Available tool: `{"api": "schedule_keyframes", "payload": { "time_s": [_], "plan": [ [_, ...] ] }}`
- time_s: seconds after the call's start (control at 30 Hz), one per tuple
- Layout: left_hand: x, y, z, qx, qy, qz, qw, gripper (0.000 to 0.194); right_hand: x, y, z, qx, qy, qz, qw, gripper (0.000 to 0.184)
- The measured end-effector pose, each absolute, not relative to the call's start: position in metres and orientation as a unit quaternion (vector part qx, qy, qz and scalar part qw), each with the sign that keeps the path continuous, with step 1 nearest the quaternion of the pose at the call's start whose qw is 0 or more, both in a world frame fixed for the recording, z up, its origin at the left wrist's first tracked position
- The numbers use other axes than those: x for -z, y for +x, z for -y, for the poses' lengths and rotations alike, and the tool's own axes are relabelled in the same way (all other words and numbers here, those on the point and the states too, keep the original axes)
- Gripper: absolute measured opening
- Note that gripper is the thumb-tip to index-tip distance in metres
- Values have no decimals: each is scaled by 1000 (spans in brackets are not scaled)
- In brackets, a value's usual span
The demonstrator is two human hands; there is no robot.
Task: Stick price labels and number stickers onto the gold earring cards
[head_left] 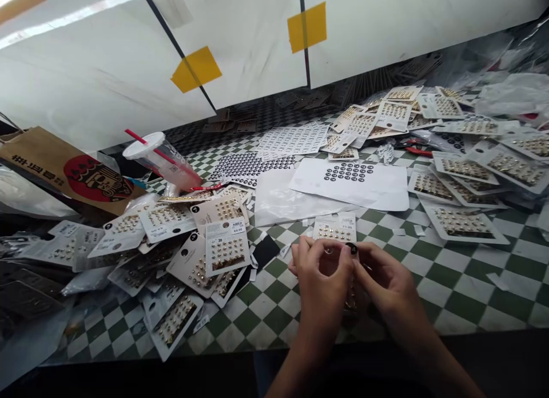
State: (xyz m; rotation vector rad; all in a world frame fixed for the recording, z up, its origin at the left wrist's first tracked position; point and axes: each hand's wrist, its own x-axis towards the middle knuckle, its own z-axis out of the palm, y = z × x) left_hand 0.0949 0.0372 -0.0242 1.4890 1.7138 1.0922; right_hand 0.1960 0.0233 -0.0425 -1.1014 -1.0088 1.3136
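My left hand [321, 278] and my right hand [386, 278] meet at the fingertips, low in the middle of the view. The left fingers pinch a small silver ring-like piece [328, 250]. The right fingers pinch a small black round piece [352, 248]. Just beyond them lies a white card of gold studs [334, 231], touching or nearly touching the fingers. Something gold [351, 298] shows below the hands, partly hidden by them and too blurred to name. Several more stud cards [226, 246] lie to the left.
The green-and-white checkered table [467, 289] holds heaps of stud cards at the left and right, printed sheets [349, 183] and plastic wrap. A paper bag [64, 172] and a plastic cup with a red straw [160, 160] stand at the left. White panels rise behind.
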Motion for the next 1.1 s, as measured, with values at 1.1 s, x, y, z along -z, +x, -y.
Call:
{"api": "schedule_keyframes", "payload": {
  "time_s": [1.1],
  "plan": [
    [-8,28,-42,-367,839,-344,207,11,25,199,-26,-745,-343,433,373,27]
  ]
}}
